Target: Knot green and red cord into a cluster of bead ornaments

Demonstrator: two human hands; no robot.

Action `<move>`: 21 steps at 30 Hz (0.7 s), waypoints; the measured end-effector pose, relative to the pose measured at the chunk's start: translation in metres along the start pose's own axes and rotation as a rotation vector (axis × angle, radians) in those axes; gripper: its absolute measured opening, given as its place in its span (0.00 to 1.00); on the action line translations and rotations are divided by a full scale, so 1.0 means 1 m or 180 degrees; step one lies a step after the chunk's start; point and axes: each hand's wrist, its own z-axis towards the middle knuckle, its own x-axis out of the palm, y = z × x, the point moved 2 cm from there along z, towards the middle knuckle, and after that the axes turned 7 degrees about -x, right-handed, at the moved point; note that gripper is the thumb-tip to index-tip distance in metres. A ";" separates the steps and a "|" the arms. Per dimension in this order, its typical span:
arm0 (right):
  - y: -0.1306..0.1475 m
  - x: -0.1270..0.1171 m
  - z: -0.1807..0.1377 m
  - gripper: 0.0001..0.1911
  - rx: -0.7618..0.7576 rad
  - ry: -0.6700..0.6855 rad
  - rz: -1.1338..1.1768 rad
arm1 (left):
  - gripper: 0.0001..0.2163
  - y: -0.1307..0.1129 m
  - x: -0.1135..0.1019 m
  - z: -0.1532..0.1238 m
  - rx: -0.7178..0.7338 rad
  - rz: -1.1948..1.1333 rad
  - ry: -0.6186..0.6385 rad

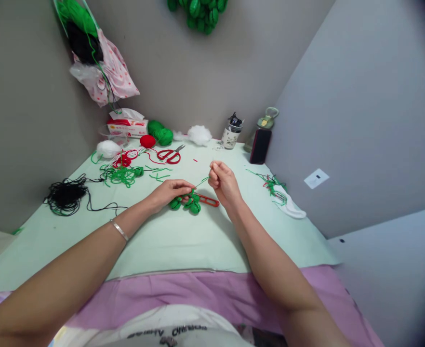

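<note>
My left hand (174,191) is closed, its fingers pinching a cluster of small green yarn balls (192,205) with dark lines across them. A strand of green yarn (202,181) runs taut from the cluster up to my right hand (222,177). The right fingers are pressed together around that strand, and a thin pale sliver, perhaps a needle, sticks up above them. Beside the cluster lies an orange-red slotted plastic handle (208,200), partly under the left fingers; its other end is hidden.
Red-handled scissors (169,155), a red yarn ball (148,141), green yarn scraps (120,175) and tangled black cord (67,196) lie on the pale table (183,248). Behind stand a tissue box (127,127), a jar (231,135) and a phone (260,146). More scraps (275,188) lie right.
</note>
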 end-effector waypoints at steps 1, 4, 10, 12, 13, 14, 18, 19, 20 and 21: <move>0.002 0.000 0.000 0.14 -0.0007 -0.0003 0.0007 | 0.17 -0.001 -0.001 -0.001 -0.0028 -0.0147 -0.0050; 0.006 0.002 -0.003 0.13 -0.0093 -0.0008 -0.0006 | 0.21 -0.006 -0.004 -0.003 -0.0003 -0.0497 -0.0182; 0.010 0.008 -0.008 0.12 -0.0248 0.0163 -0.0444 | 0.16 -0.013 -0.011 -0.004 -0.0075 -0.0950 -0.0410; 0.009 0.010 -0.009 0.11 -0.0189 0.0370 -0.0550 | 0.14 -0.015 -0.012 -0.005 0.0023 -0.0947 -0.0391; 0.008 0.010 -0.010 0.11 -0.0160 0.0446 -0.0638 | 0.14 -0.015 -0.012 -0.005 0.0081 -0.0934 -0.0385; 0.007 0.011 -0.011 0.11 -0.0147 0.0491 -0.0759 | 0.14 -0.016 -0.013 -0.006 0.0136 -0.0925 -0.0393; 0.002 0.012 -0.013 0.09 -0.0346 0.0458 -0.1419 | 0.16 -0.019 -0.014 -0.008 0.0207 -0.0905 -0.0545; 0.000 0.013 -0.014 0.09 -0.0403 0.0467 -0.1588 | 0.16 -0.019 -0.014 -0.008 0.0206 -0.0892 -0.0567; -0.001 0.014 -0.015 0.08 -0.0442 0.0489 -0.1735 | 0.16 -0.019 -0.014 -0.008 0.0209 -0.0873 -0.0573; -0.002 0.014 -0.016 0.08 -0.0458 0.0522 -0.1854 | 0.16 -0.020 -0.014 -0.008 0.0211 -0.0853 -0.0563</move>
